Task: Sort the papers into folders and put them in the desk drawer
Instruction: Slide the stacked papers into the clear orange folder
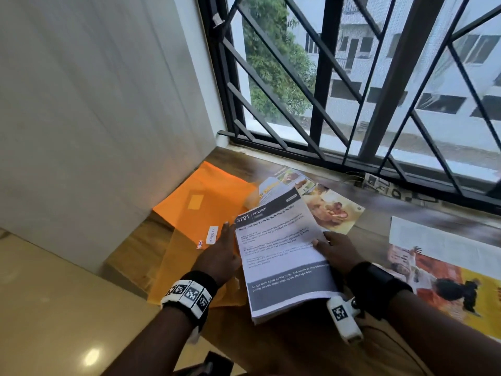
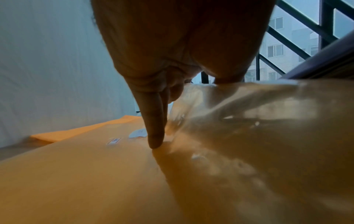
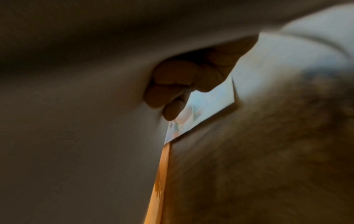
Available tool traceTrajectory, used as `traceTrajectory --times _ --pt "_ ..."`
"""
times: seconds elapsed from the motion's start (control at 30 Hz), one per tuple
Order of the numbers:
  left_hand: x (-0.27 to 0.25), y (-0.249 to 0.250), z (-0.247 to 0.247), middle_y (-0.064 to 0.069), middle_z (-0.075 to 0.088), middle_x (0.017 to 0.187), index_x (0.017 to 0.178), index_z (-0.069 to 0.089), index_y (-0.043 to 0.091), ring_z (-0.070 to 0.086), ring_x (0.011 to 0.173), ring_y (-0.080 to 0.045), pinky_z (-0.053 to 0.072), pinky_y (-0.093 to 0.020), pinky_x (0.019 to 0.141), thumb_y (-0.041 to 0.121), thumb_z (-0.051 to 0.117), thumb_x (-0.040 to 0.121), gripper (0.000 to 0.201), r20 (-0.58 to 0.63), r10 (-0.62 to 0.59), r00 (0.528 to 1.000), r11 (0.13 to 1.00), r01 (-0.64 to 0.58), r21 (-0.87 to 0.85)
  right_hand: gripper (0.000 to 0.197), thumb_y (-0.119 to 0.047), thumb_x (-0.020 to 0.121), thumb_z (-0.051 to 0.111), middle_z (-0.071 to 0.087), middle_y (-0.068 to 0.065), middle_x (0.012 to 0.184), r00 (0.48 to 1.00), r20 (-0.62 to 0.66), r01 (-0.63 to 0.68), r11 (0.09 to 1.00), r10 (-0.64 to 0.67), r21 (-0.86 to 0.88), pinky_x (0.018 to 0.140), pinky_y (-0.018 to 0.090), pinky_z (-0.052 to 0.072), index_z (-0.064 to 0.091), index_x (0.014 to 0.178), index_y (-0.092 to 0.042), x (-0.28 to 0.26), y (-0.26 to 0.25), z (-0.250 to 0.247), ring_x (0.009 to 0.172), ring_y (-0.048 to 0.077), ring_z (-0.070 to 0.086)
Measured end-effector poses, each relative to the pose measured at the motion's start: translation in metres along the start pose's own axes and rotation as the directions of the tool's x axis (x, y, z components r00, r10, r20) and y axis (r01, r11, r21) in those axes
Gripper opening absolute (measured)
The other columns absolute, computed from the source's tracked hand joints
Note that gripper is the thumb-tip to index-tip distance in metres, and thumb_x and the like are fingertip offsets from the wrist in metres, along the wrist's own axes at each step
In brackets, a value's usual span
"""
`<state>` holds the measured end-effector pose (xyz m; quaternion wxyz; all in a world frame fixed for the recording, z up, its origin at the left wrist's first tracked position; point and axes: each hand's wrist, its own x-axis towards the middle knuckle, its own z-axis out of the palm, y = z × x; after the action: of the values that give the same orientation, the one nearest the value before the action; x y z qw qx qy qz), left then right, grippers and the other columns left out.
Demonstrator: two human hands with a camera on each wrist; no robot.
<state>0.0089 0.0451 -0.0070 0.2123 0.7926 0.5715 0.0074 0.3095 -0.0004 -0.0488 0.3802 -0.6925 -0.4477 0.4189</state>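
A stack of printed papers (image 1: 282, 256), headed "3791 KITCHEN", hangs tilted over the wooden desk (image 1: 311, 346). My right hand (image 1: 332, 246) grips its right edge, thumb on top; in the right wrist view the fingers (image 3: 168, 94) curl under the stack's grey underside (image 3: 76, 121). My left hand (image 1: 221, 248) lies beside the stack's left edge with straight fingers (image 2: 156, 136) pressing on a labelled orange folder (image 1: 181, 264) (image 2: 76, 174). A glossy translucent sheet (image 2: 258, 121) rises right of those fingers. A second orange folder (image 1: 206, 196) lies behind, against the wall.
Colour food prints (image 1: 333, 210) lie behind the stack. A large colour poster (image 1: 447, 270) covers the desk's right side. A black window grille (image 1: 339, 104) runs along the back, a white wall (image 1: 95, 118) on the left. The floor (image 1: 54, 308) shows at lower left.
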Motion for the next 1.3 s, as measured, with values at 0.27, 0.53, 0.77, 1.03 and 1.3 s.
traceTrajectory --times 0.27,0.53,0.77,1.03,1.3 --pt "-0.005 0.008 -0.010 -0.002 0.000 0.167 0.157 -0.003 0.024 0.064 0.099 -0.029 0.050 -0.038 0.074 0.026 0.054 0.094 0.085 0.082 -0.026 0.996 1.000 0.026 -0.006 0.016 -0.012 0.092 0.061 0.069 0.008 0.094 0.998 0.010 0.068 0.985 -0.067 -0.158 0.073 0.026 0.038 0.072 0.102 -0.007 0.042 -0.028 0.008 0.088 0.021 0.062" --pt "-0.009 -0.008 -0.009 0.008 -0.005 0.166 0.154 -0.014 0.037 0.058 0.118 -0.028 0.052 -0.044 0.094 0.039 0.064 0.091 0.100 0.205 0.030 0.978 0.997 -0.016 -0.071 0.024 -0.015 0.092 0.057 0.066 0.015 0.117 0.985 -0.075 0.132 0.961 -0.154 -0.242 0.085 0.033 0.044 0.063 0.114 -0.008 0.036 -0.023 0.040 0.107 0.031 0.060" --pt "-0.011 0.010 -0.008 0.001 -0.007 0.167 0.156 -0.014 0.026 0.038 0.140 -0.027 0.048 -0.042 0.099 0.038 0.059 0.088 0.101 0.228 0.005 0.974 0.992 -0.034 0.124 0.023 -0.018 0.100 0.046 0.066 0.014 0.115 0.996 -0.062 0.062 0.992 -0.070 -0.113 0.088 0.037 0.044 0.060 0.115 -0.008 0.023 -0.017 0.058 0.106 0.032 0.059" --pt "-0.006 0.032 0.011 -0.002 -0.015 0.166 0.156 -0.011 0.017 0.018 0.150 -0.027 0.046 -0.051 0.100 0.033 0.054 0.092 0.092 0.213 -0.071 0.974 0.963 0.011 0.271 0.021 -0.013 0.097 0.051 0.071 0.014 0.109 0.996 0.046 -0.071 0.997 0.071 -0.007 0.091 0.039 0.050 0.071 0.103 -0.006 0.017 -0.012 0.072 0.098 0.031 0.066" --pt "-0.010 0.032 0.013 -0.003 -0.016 0.165 0.156 -0.015 0.015 0.010 0.152 -0.027 0.047 -0.052 0.099 0.032 0.055 0.094 0.095 0.193 -0.057 0.980 0.960 0.001 0.281 0.007 -0.009 0.085 0.071 0.072 0.005 0.084 0.998 0.052 -0.018 0.998 0.021 -0.060 0.070 0.021 0.044 0.076 0.089 -0.008 0.011 -0.020 0.066 0.075 0.017 0.066"
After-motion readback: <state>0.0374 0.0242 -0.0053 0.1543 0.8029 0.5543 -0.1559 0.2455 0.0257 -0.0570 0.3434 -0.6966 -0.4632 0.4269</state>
